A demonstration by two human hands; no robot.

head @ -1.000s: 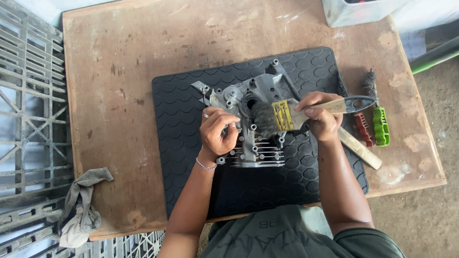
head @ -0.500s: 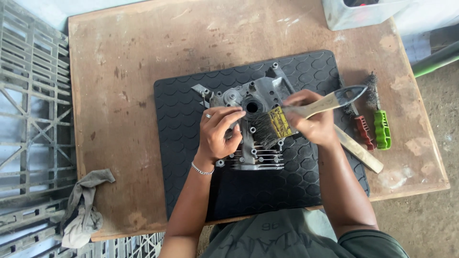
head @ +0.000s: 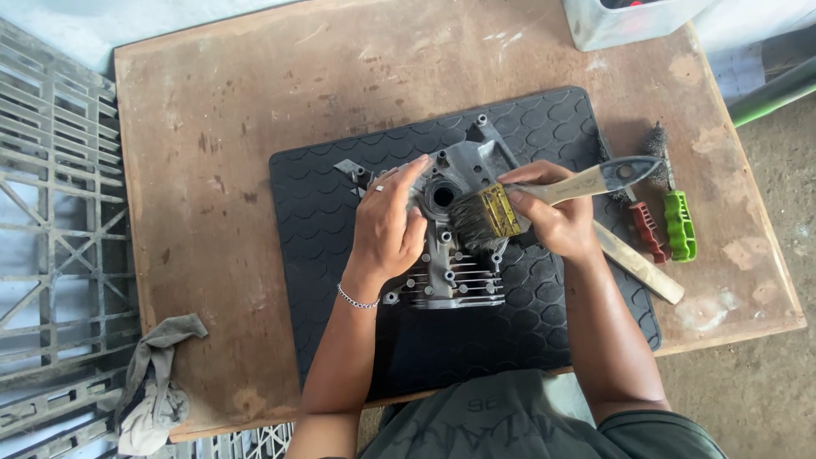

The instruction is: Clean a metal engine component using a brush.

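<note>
Grey cast-metal engine part (head: 450,246) lies on black rubber mat (head: 340,212), mid worktop (head: 212,110). Left hand (head: 387,225) pressed flat on part, fingers spread. Right hand (head: 557,217), grip closed round paintbrush (head: 510,208); bristles touch part beside its round bore. Risk: loosened grit could drop into bore; part could slide if left hand eases. Clear plastic tub (head: 629,17) at far edge; contents mostly out of view.

workshop | worn wooden bench (head: 212,127) | rubber mat (head: 323,221) | wire brushes (head: 671,212) | rag (head: 153,382)
</note>
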